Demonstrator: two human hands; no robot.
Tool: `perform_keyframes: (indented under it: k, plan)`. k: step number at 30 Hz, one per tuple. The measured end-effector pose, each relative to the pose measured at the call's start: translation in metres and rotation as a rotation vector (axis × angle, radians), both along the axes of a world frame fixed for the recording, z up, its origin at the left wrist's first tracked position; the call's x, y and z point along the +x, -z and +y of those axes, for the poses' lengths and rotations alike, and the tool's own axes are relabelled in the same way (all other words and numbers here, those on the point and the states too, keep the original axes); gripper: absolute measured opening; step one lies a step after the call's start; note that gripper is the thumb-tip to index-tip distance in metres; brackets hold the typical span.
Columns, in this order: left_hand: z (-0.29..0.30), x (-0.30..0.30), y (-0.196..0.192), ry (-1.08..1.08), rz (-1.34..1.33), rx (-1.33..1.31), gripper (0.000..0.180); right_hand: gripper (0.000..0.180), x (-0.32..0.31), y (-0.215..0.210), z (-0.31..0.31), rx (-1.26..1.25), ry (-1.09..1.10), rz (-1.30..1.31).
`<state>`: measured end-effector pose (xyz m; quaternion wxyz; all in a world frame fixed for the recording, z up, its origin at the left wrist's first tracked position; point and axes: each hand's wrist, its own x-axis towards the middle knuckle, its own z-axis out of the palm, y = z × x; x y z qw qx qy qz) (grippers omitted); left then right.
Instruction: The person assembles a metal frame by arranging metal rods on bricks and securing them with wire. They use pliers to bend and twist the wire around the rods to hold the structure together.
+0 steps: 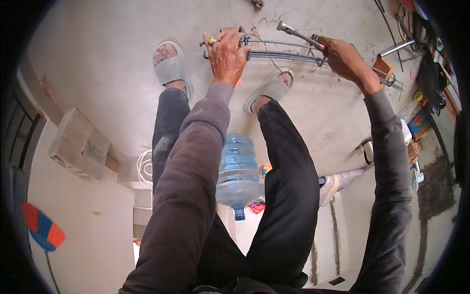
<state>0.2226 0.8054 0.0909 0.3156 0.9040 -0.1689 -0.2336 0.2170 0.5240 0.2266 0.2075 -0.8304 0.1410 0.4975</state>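
A bundle of long thin steel rods (289, 58), with square bent rings around it, stretches across the upper middle above the floor. My left hand (227, 56), with a ring on one finger, is closed around the bundle's left end at a bent steel ring (243, 34). My right hand (346, 61) is closed on a metal hand tool (296, 34) with a slim shaft and a knobbed end; its exact kind is unclear. That hand is right at the rods, beside another bent ring. Thin loose wire (264, 41) curls off the rods between my hands.
A blue water jug (238, 171) appears between my legs. Grey hollow blocks (81, 142) are stacked at the left. A brick (383, 69) lies under the rods' right end. A black bag (431, 85) and clutter lie at the right. My sandalled feet are near the rods.
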Motion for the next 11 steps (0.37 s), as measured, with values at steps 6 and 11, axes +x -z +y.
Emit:
perform_keyframes:
  k: [6, 11]
  plan:
    - [-0.007, -0.006, 0.011, -0.070, -0.120, -0.027, 0.030, 0.047, -0.034, 0.054, 0.020, -0.247, -0.603, -0.625]
    - [-0.009, -0.005, 0.010, -0.071, -0.030, 0.004, 0.031, 0.065, -0.028, 0.069, 0.042, -0.405, -0.702, -0.591]
